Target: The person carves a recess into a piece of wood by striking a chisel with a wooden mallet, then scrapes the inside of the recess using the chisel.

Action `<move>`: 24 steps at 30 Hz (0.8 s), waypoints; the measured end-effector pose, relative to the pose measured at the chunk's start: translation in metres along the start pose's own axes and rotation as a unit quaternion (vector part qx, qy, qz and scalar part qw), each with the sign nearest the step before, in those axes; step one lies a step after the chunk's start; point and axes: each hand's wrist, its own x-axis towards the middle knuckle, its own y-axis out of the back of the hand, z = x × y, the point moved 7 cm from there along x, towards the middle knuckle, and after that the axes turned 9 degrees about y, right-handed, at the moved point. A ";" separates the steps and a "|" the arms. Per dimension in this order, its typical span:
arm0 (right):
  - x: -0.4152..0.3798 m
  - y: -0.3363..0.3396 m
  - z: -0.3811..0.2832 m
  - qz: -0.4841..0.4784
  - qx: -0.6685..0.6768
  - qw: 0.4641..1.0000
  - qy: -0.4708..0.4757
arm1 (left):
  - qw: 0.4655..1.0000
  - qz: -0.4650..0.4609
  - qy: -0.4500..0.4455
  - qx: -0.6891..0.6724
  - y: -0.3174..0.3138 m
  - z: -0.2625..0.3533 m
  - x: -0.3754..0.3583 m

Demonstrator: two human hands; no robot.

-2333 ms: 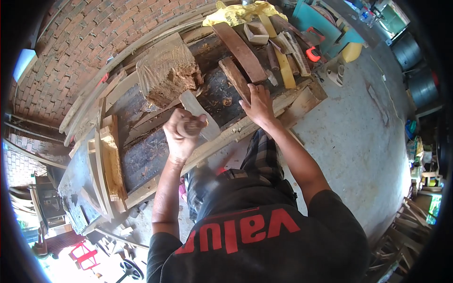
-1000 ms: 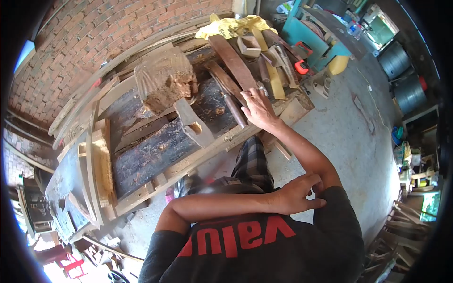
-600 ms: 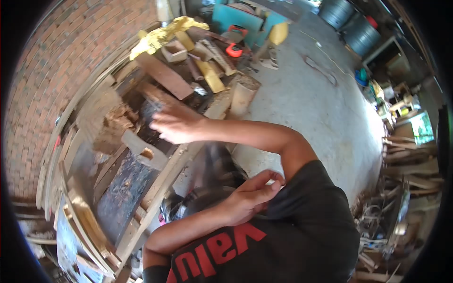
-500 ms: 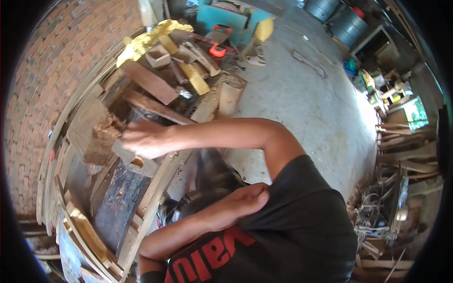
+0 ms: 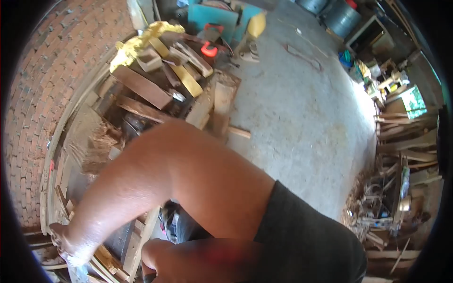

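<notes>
My right arm stretches across the workbench (image 5: pixel 125 236) toward the lower left. At its end, my right hand (image 5: pixel 63 243) is by the bench's far left end, near dark pieces at the picture's edge. Its fingers look bent but are dim and small, so I cannot see what they hold, if anything. Low in the frame, part of what seems to be my left hand (image 5: pixel 153 254) lies close to my body; its fingers are hidden. A wood block (image 5: pixel 114 152) shows just above my right forearm, which covers much of the bench top.
Wood pieces crowd the bench's upper part, including a brown beam (image 5: pixel 141 87) and a yellow block (image 5: pixel 188 80). An orange-red tape measure (image 5: pixel 208 49) lies beyond, near yellow cloth (image 5: pixel 146 42). A brick wall (image 5: pixel 61 85) borders the left; stacked timber (image 5: pixel 406 141) stands right.
My right hand has left the notched block on the bench and swung to the lower left. My left hand has come away from near my right sleeve. The view has shifted slightly.
</notes>
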 end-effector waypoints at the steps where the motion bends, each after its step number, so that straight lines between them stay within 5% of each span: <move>1: 0.005 -0.005 -0.009 0.011 -0.006 1.000 0.005 | 1.000 -0.001 -0.014 0.011 -0.005 0.008 -0.002; 9: -0.009 -0.006 -0.035 0.099 0.000 0.995 0.013 | 0.995 -0.002 -0.068 0.071 -0.042 0.039 -0.021; 12: -0.009 0.000 -0.029 -0.037 -0.100 0.947 0.305 | 0.999 0.046 -0.028 0.000 -0.037 0.012 -0.033; 20: 0.056 -0.001 -0.049 -0.027 -0.014 0.996 0.079 | 0.996 0.045 -0.076 0.033 -0.060 0.031 -0.027; 22: 0.020 -0.003 -0.064 0.087 -0.009 0.993 0.079 | 0.991 0.040 -0.108 0.064 -0.071 0.043 -0.028; 24: 0.006 0.001 -0.059 0.016 0.010 0.996 0.093 | 0.987 0.049 -0.128 0.084 -0.079 0.050 -0.033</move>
